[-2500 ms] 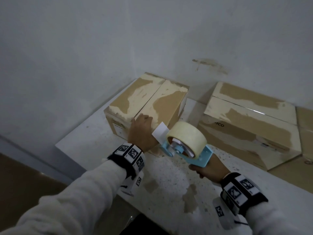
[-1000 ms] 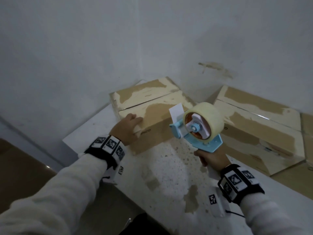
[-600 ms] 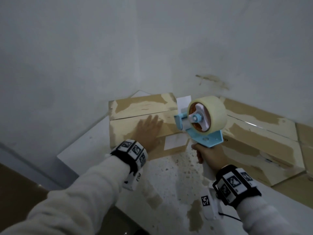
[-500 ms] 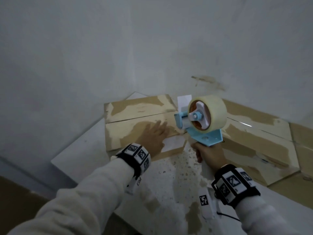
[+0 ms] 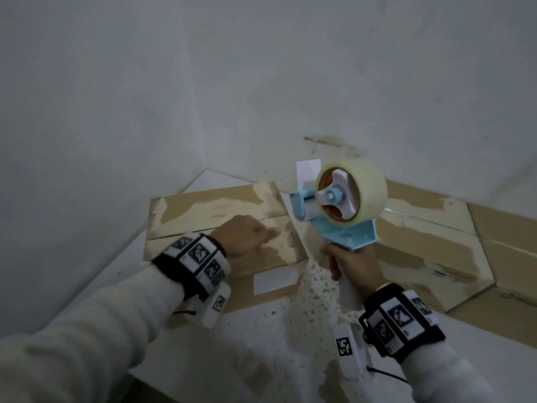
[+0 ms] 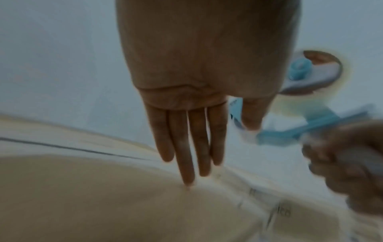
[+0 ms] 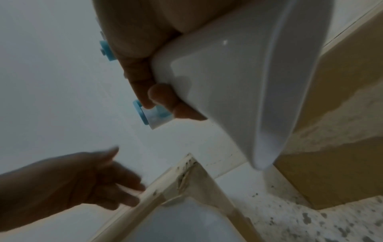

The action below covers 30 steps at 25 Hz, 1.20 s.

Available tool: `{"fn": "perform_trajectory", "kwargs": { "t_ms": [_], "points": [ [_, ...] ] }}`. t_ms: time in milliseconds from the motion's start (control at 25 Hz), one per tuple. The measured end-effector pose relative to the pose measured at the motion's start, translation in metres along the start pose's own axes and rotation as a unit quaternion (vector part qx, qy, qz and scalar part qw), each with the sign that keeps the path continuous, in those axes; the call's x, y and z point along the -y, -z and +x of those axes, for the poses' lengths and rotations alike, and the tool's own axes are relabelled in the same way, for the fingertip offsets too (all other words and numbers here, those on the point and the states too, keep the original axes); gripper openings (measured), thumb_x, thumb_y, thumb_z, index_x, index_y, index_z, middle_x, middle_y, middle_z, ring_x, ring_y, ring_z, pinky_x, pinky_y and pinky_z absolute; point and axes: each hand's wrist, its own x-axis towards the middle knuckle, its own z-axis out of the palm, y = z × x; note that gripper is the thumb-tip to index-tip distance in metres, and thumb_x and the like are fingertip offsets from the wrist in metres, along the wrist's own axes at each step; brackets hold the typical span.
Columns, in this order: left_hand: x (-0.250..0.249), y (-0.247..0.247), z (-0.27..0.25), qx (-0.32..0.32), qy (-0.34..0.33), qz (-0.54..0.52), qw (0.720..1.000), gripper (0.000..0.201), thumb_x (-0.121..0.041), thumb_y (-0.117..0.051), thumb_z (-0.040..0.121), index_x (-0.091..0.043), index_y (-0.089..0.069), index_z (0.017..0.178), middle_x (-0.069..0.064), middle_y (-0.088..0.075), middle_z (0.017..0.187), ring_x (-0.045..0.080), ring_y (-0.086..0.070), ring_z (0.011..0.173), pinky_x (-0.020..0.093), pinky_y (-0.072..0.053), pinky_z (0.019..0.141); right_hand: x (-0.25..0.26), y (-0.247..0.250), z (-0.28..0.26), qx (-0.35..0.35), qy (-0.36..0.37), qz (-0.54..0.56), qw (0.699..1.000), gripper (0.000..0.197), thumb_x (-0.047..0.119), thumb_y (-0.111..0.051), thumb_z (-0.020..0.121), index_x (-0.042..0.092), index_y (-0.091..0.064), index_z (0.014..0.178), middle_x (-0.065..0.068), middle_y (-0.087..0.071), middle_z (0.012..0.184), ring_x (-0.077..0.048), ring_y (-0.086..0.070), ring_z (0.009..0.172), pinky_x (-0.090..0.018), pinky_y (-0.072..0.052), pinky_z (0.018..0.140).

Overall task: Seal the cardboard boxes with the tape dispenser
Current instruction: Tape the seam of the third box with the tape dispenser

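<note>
A small cardboard box [image 5: 203, 210] with worn, pale patches lies in the table's far left corner, its two top flaps meeting at a seam. My left hand [image 5: 247, 235] lies on its top with straight fingers [image 6: 188, 147] whose tips touch the cardboard [image 6: 103, 196]. My right hand [image 5: 353, 264] grips the white handle [image 7: 238, 81] of a light-blue tape dispenser [image 5: 345, 231] carrying a roll of clear tape [image 5: 366, 193]. The dispenser is held upright in the air just right of the box, a loose tape end [image 5: 308, 170] sticking up.
A larger cardboard box [image 5: 421, 245] sits at the right against the wall, with another box [image 5: 511, 245] at the far right edge. The white table [image 5: 261, 330] is speckled with brown stains. Walls close in behind and on the left.
The small box has been turned so its long side faces me. My left hand shifted from its corner onto the top. The dispenser rose and swung upright beside the box.
</note>
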Motion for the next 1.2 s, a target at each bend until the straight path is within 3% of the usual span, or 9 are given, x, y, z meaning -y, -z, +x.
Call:
{"fn": "perform_trajectory", "kwargs": {
  "t_ms": [40,120,200,280,720,840,920,1080,1200],
  "points": [
    [-0.011,0.004,0.01,0.011,0.048,-0.156,0.986,0.061,-0.06,-0.036,0.091,-0.011,-0.061,0.116,0.008,-0.065,0.116,0.023,-0.065,0.095,0.033,-0.049,0.083,0.003,-0.001,0.0,-0.003,0.004,0.003,1.0,0.034,-0.003,-0.062,0.078,0.003,-0.046,0.049,-0.002,-0.047,0.034,-0.017,-0.043,0.032,-0.023,-0.04,0.039],
    [-0.026,0.01,0.028,0.064,0.095,-0.401,0.909,0.087,-0.074,-0.026,0.084,-0.003,-0.048,0.129,0.015,-0.059,0.126,0.027,-0.065,0.101,0.035,-0.05,0.083,0.007,-0.003,0.002,-0.009,0.008,0.014,1.0,0.033,-0.003,-0.061,0.079,0.003,-0.046,0.05,-0.005,-0.047,0.037,-0.017,-0.043,0.033,-0.024,-0.04,0.041],
    [-0.036,0.015,0.038,0.137,0.094,-0.515,0.841,0.103,-0.083,-0.021,0.077,0.002,-0.047,0.129,0.02,-0.059,0.127,0.03,-0.064,0.106,0.036,-0.051,0.089,0.01,-0.006,0.004,-0.023,0.007,0.022,0.999,0.032,-0.003,-0.062,0.079,0.004,-0.046,0.052,-0.007,-0.047,0.04,-0.016,-0.043,0.034,-0.024,-0.04,0.041],
    [-0.039,0.019,0.046,0.159,0.08,-0.538,0.824,0.103,-0.082,-0.02,0.078,0.004,-0.053,0.124,0.019,-0.063,0.121,0.029,-0.064,0.105,0.035,-0.049,0.093,0.01,-0.01,0.004,-0.037,0.002,0.037,0.999,0.029,-0.004,-0.062,0.079,0.005,-0.047,0.056,-0.006,-0.046,0.042,-0.014,-0.043,0.034,-0.023,-0.039,0.04],
    [-0.028,0.029,0.086,0.233,0.126,-0.538,0.8,0.063,-0.058,-0.051,0.083,0.0,-0.062,0.105,0.01,-0.075,0.083,0.015,-0.073,0.071,0.021,-0.058,0.06,-0.005,-0.019,0.014,-0.068,0.056,0.084,0.993,0.026,-0.009,-0.063,0.079,0.005,-0.051,0.06,-0.002,-0.048,0.041,-0.016,-0.043,0.037,-0.024,-0.039,0.042],
    [-0.021,0.026,0.099,0.207,0.136,-0.511,0.823,0.039,-0.043,-0.053,0.089,-0.007,-0.063,0.097,0.004,-0.075,0.075,0.009,-0.072,0.064,0.017,-0.055,0.055,-0.007,-0.021,0.017,-0.071,0.07,0.052,0.994,0.025,0.007,-0.066,0.073,0.007,-0.05,0.053,-0.002,-0.05,0.038,-0.016,-0.046,0.038,-0.024,-0.042,0.045],
    [-0.019,0.025,0.107,0.185,0.131,-0.495,0.839,0.022,-0.03,-0.05,0.094,-0.012,-0.063,0.092,-0.001,-0.074,0.066,0.005,-0.07,0.059,0.016,-0.053,0.054,-0.009,-0.023,0.02,-0.068,0.063,0.048,0.994,0.03,0.003,-0.066,0.075,0.008,-0.049,0.051,-0.002,-0.05,0.039,-0.017,-0.046,0.039,-0.026,-0.043,0.047],
    [-0.017,0.027,0.124,0.156,0.115,-0.439,0.877,0.015,-0.016,-0.051,0.094,-0.013,-0.062,0.084,-0.003,-0.07,0.056,0.004,-0.066,0.05,0.018,-0.051,0.06,-0.011,-0.03,0.019,-0.057,0.054,0.042,0.996,0.034,0.002,-0.066,0.076,0.007,-0.048,0.048,-0.003,-0.049,0.039,-0.017,-0.046,0.038,-0.024,-0.043,0.048],
    [-0.015,0.033,0.136,0.105,0.078,-0.381,0.915,0.014,-0.004,-0.054,0.09,-0.007,-0.062,0.078,-0.001,-0.062,0.043,0.007,-0.059,0.037,0.02,-0.052,0.047,-0.009,-0.04,0.022,-0.071,0.038,0.019,0.997,0.036,-0.004,-0.065,0.079,0.003,-0.048,0.049,-0.009,-0.049,0.041,-0.019,-0.046,0.039,-0.026,-0.043,0.048]
  ]
}}
